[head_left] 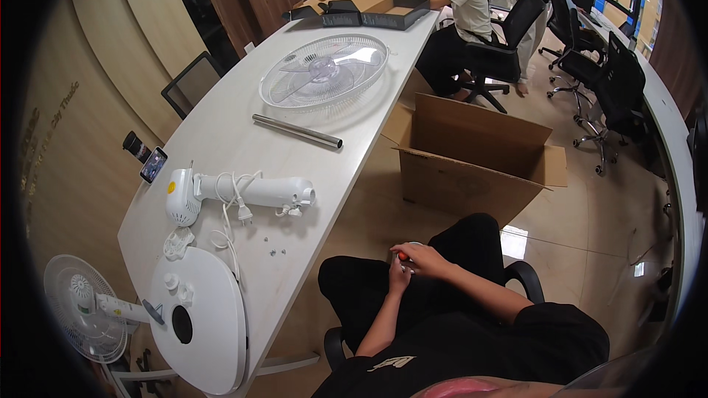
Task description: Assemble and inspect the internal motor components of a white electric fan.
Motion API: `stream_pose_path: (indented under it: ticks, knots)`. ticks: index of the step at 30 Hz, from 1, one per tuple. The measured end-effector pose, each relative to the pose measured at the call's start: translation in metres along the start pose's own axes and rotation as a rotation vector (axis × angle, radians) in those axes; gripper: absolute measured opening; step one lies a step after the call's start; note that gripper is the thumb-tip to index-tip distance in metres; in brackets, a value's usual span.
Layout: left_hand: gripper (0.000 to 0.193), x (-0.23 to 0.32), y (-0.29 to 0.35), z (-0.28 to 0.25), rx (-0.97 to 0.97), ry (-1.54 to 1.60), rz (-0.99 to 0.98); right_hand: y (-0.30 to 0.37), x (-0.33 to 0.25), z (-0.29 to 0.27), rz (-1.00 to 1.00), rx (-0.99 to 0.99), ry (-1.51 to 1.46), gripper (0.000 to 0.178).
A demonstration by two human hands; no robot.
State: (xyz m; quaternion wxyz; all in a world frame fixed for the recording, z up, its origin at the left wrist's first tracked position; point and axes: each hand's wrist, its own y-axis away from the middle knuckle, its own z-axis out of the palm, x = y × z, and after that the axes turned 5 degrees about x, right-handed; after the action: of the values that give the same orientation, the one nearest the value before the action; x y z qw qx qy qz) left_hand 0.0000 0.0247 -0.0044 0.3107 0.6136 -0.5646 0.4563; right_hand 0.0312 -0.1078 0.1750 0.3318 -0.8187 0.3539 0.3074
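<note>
My left hand (399,277) and my right hand (428,260) are together over my lap, both closed. Between them shows a small thing with a red-orange part (403,256); its kind is hidden by my fingers. On the white table (214,144) to my left lies a white fan motor head with its column (258,190), a power cord and plug (244,213) looped over it. Nearer is a white rounded fan base (217,317) with a dark round opening, small white fittings (179,289) on top. A few small screws (273,253) lie beside it.
A metal tube (297,131) and a caged fan head with clear blades (324,70) lie farther along the table. An open cardboard box (472,177) stands on the floor ahead. Another fan (85,309) is at lower left. People and office chairs (501,51) are beyond.
</note>
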Motion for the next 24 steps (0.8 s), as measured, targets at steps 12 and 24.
stream_pose_path:
  ticks: [12, 24]
  knots:
    - [0.026, 0.006, -0.001, -0.002, -0.060, -0.046, -0.126, -0.007, -0.001, -0.003, -0.228, 0.213, 0.131, 0.036]
    - [0.026, -0.001, 0.001, 0.001, -0.003, -0.045, -0.013, -0.007, 0.003, -0.004, -0.135, 0.274, 0.344, 0.038]
